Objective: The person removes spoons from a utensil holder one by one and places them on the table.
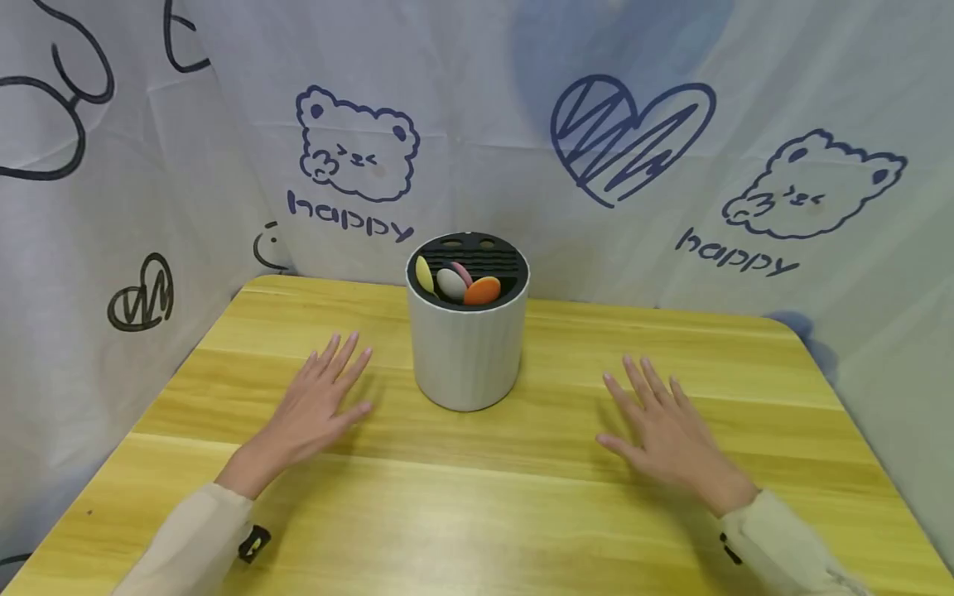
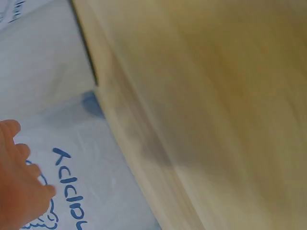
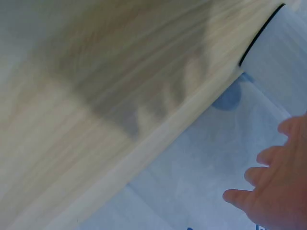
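A white ribbed cylindrical holder (image 1: 467, 356) with a black slotted top (image 1: 477, 258) stands upright toward the back of the table. Out of its front opening show the rounded ends of several utensils: a yellow one (image 1: 425, 274), a grey one (image 1: 450, 284), a pink one (image 1: 462, 272) and an orange one (image 1: 482, 290). To the holder's left, my left hand (image 1: 316, 407) is spread over the table with nothing in it. My right hand (image 1: 663, 426) is likewise spread, fingers apart, on the holder's right side. Both wrist views show only fingers, tabletop and cloth.
The wooden table (image 1: 462, 513) has rounded back corners. Behind it and along the sides hangs a white cloth (image 1: 484, 182) printed with bears, hearts and lettering. A small black piece (image 1: 255, 544) sits at the left sleeve's cuff.
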